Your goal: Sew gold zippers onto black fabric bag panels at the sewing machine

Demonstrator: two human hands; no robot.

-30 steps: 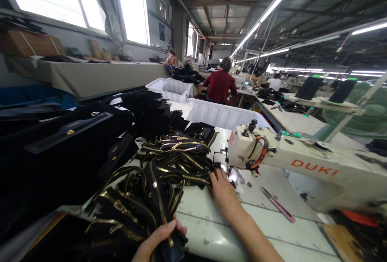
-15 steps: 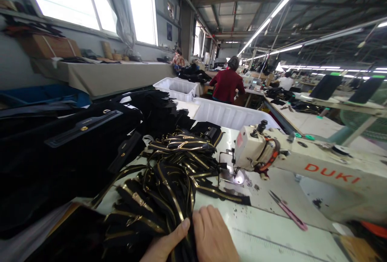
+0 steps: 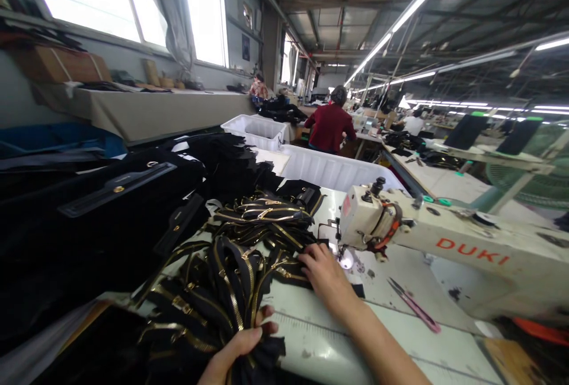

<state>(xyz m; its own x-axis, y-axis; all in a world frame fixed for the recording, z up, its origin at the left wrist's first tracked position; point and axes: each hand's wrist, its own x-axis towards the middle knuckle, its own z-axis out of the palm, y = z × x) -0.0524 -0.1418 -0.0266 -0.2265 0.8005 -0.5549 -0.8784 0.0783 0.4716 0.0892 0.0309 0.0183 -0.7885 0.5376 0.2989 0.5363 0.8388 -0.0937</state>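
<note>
Near the bottom of the head view, my left hand is closed around a gathered bundle of black zippers with gold teeth and metal pulls. The bundle fans out above and to the left of my fingers. My right hand reaches forward to a second pile of zippers, just left of the sewing machine's needle area. Its fingers are apart and rest at the pile's right edge, over a zipper strip whose black end shows beyond my wrist. The thumb is hidden.
A white sewing machine stands at right, with pink-handled snips lying before it. Black fabric pieces cover the left side. White plastic bins sit behind the table. A person in a red top works farther back.
My right hand has left the bundle beside my left hand and moved forward to the zipper pile by the machine. My left hand keeps hold of the bundle, shifted slightly left.
</note>
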